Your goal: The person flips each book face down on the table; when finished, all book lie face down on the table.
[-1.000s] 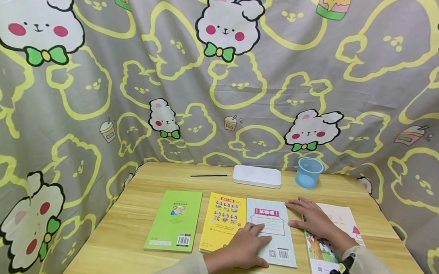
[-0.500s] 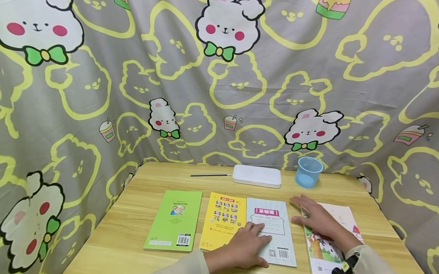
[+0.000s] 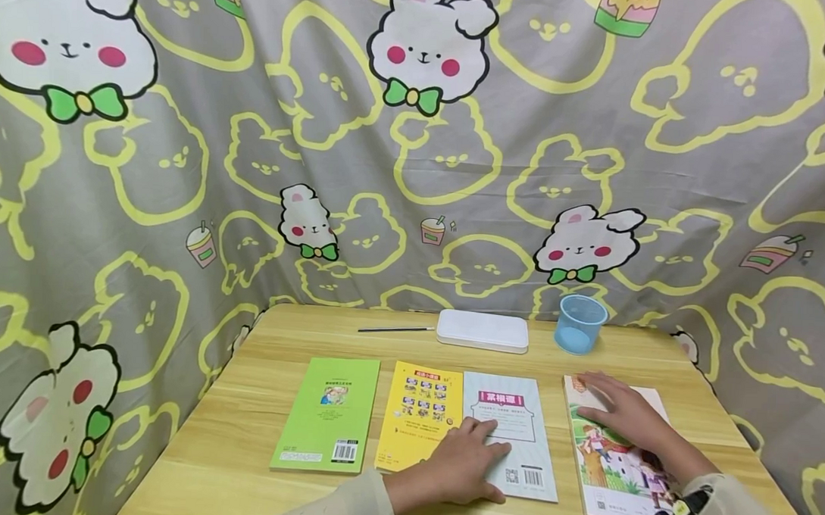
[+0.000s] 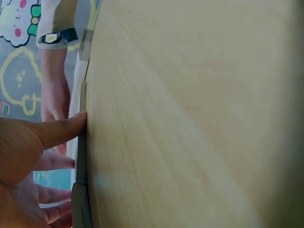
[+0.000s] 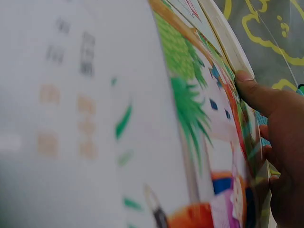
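Observation:
In the head view my left hand (image 3: 461,465) rests with spread fingers on a pale blue book (image 3: 531,451), its wrist overlapping the lower corner of a yellow book (image 3: 406,439) beside it. My right hand (image 3: 618,413) lies over the upper part of a picture book (image 3: 609,476) at the right, fingers extended and hiding part of the cover. The right wrist view shows that book's illustrated cover (image 5: 209,109) close up, with the thumb (image 5: 251,90) near its edge. A green book (image 3: 327,406) lies flat farther left.
Toward the back of the wooden table (image 3: 242,433) are a thin dark brush-like stick (image 3: 396,330), a white case (image 3: 483,331) and a blue translucent cup (image 3: 581,325). A patterned curtain (image 3: 388,173) surrounds the table's back and sides.
My right hand has shifted right, from the pale blue book's right edge to over the picture book, uncovering more of its lower cover. The left hand has stayed put.

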